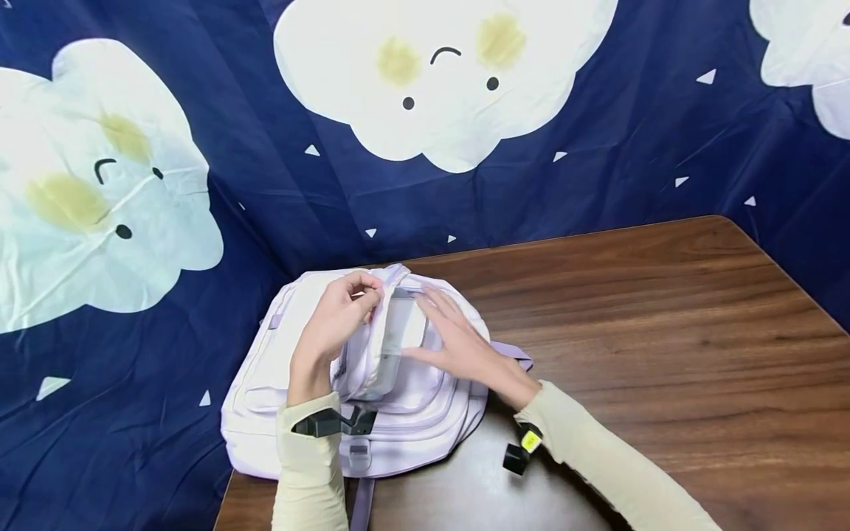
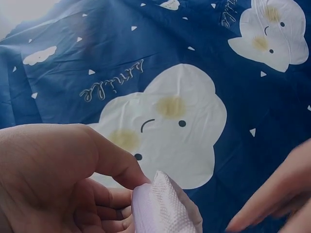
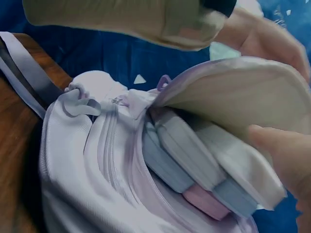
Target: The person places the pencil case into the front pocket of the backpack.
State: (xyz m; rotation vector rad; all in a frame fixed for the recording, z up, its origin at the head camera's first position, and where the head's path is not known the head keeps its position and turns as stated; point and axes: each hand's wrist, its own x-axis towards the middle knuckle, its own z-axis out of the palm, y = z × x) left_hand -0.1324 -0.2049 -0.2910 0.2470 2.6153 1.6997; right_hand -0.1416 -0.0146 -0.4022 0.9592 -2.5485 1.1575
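A pale lilac-white backpack (image 1: 268, 350) lies on the wooden table, its front pocket unzipped. My left hand (image 1: 335, 317) pinches the rim of the pocket flap (image 2: 167, 206) between thumb and fingers, holding it raised. Inside the pocket, the right wrist view shows several flat, rounded packs side by side: a white pack (image 3: 243, 162), a greyish pack (image 3: 187, 148), a blue pack (image 3: 165, 165) and a pink pack (image 3: 206, 201). At the pocket's mouth my right hand (image 1: 465, 350) has its fingers stretched out and thumb apart, close over the packs. It is blurred in the right wrist view.
Brown wooden tabletop (image 1: 631, 332) stretches off to the right of the backpack. A dark blue cloth (image 1: 252, 147) with smiling clouds hangs behind and to the left. A lilac strap (image 1: 361, 505) trails toward the front edge, and another strap (image 1: 511, 354) sticks out right.
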